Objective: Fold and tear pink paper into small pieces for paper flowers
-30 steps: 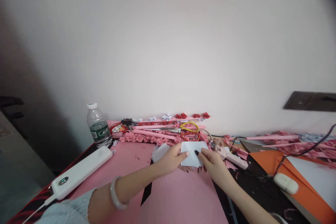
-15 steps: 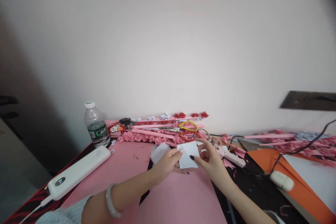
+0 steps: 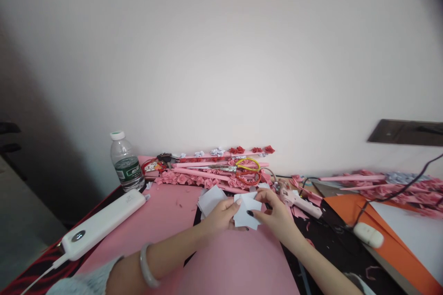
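Observation:
Between my two hands are small white paper squares (image 3: 245,216), fanned so that their corners are offset. My left hand (image 3: 222,215) pinches them from the left, thumb on top and fingers beneath. From the right, my right hand (image 3: 272,209) grips an edge between thumb and fingertips. More white paper sheets (image 3: 209,199) lie in a loose stack just behind my left hand. Pink paper (image 3: 238,262) covers the table below. How many squares I hold cannot be made out.
Scissors with yellow and red handles (image 3: 247,170) lie among pink paper flowers (image 3: 204,179) by the wall. A water bottle (image 3: 128,168) and a white device (image 3: 104,223) are at left. On the right are a pink glue gun (image 3: 304,205), orange paper (image 3: 398,244) and a white case (image 3: 368,235).
The white paper in my hands, earlier looking like one square, now shows overlapping, shifted corners. My right hand has moved slightly downward, and the view has shifted a little.

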Tool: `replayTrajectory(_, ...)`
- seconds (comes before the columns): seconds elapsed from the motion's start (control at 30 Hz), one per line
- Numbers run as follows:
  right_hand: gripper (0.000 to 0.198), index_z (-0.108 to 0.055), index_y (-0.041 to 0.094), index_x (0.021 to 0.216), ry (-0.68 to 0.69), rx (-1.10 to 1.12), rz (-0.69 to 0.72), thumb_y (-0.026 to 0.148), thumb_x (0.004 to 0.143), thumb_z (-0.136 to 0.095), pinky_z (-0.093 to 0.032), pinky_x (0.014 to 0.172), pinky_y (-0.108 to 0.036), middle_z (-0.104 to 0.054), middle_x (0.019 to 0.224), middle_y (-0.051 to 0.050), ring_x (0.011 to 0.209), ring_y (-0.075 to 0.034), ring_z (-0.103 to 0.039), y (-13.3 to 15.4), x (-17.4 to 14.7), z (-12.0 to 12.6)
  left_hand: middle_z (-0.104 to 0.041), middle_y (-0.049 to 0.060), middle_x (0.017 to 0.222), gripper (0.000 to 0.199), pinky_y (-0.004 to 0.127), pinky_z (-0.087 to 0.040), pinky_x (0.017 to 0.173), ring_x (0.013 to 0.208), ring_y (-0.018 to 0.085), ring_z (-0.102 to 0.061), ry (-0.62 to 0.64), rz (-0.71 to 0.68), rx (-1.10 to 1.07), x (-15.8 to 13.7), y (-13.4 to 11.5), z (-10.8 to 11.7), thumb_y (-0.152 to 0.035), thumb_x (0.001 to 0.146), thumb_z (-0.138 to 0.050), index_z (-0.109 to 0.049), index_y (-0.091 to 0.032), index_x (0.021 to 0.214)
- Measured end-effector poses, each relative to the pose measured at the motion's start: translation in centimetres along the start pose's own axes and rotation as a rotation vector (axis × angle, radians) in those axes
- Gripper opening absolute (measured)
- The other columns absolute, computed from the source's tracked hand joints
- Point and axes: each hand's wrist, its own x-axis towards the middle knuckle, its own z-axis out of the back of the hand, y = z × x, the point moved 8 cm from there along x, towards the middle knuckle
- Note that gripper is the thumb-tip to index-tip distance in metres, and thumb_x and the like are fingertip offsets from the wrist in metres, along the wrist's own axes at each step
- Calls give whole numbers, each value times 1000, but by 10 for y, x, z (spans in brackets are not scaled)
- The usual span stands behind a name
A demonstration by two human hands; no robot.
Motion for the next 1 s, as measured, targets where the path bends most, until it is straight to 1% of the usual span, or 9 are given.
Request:
replayTrajectory(0.13, 13, -50, 18, 63, -59, 71, 2, 24, 69, -59, -46, 60, -26, -54, 93, -6, 86, -20, -55, -5, 4, 11, -65, 10, 87, 38, 37, -51, 71, 79, 23, -64, -92, 46, -71, -1, -2, 6, -46, 80, -50, -56, -15, 100)
replayTrajectory(0.27, 17, -46, 19, 65, -330, 86, 105, 27, 79, -52, -46, 65, -29, -56, 85, -6, 83, -19, -55, 4, -2, 43, -65, 11, 90, 32, 37, -51, 71, 82, 22, -63, -175, 57, -134, 0, -4, 15, -41, 84, -47, -53, -15, 101)
replayTrajectory(0.33, 16, -45, 20, 67, -371, -35, 210, 24, 82, -49, -45, 66, -30, -57, 85, -6, 81, -18, -55, 18, -8, 47, -65, 10, 90, 31, 37, -51, 71, 83, 22, -63, -155, 55, -142, -1, -4, 14, -41, 84, -47, -54, -15, 99)
replayTrajectory(0.37, 15, -47, 21, 68, -326, -124, 285, 22, 83, -47, -45, 66, -31, -58, 87, -7, 81, -18, -55, 27, -10, 42, -65, 10, 90, 31, 37, -51, 71, 84, 22, -63, -139, 56, -148, -1, -5, 12, -41, 84, -47, -54, -15, 99)
replayTrajectory(0.47, 19, -56, 22, 77, -49, -382, 541, 14, 85, -40, -45, 74, -34, -62, 90, -7, 83, -18, -56, 46, -20, 8, -64, 9, 94, 31, 36, -51, 71, 87, 23, -62, -96, 56, -156, -3, -8, 5, -41, 85, -45, -55, -17, 102)
replayTrajectory(0.57, 25, -59, 22, 88, 116, -503, 653, 9, 85, -37, -45, 81, -36, -63, 97, -7, 87, -18, -57, 47, -27, -16, -63, 9, 101, 34, 33, -50, 72, 92, 23, -60, -86, 44, -140, -5, -12, 2, -43, 87, -39, -53, -19, 106)
replayTrajectory(0.8, 27, -58, 21, 93, 140, -481, 659, 7, 85, -36, -46, 81, -37, -62, 101, -8, 93, -18, -55, 42, -26, -18, -62, 10, 100, 38, 32, -49, 73, 89, 22, -61, -19, 29, 0, -6, -11, 1, -33, 79, -57, -51, -17, 112)
replayTrajectory(0.9, 27, -58, 20, 92, 142, -445, 665, 6, 85, -37, -45, 83, -36, -61, 100, -8, 94, -18, -55, 45, -25, -15, -64, 9, 92, 37, 31, -49, 70, 79, 20, -64, 6, 26, 22, -7, -10, 0, -35, 80, -55, -50, -18, 112)
replayTrajectory(1.0, 27, -59, 20, 89, 143, -398, 652, 6, 85, -36, -46, 79, -34, -62, 98, -8, 93, -18, -55, 49, -23, -12, -63, 5, 76, 32, 28, -47, 59, 63, 17, -63, 20, 10, 73, -4, -9, 2, -35, 78, -56, -52, -18, 105)
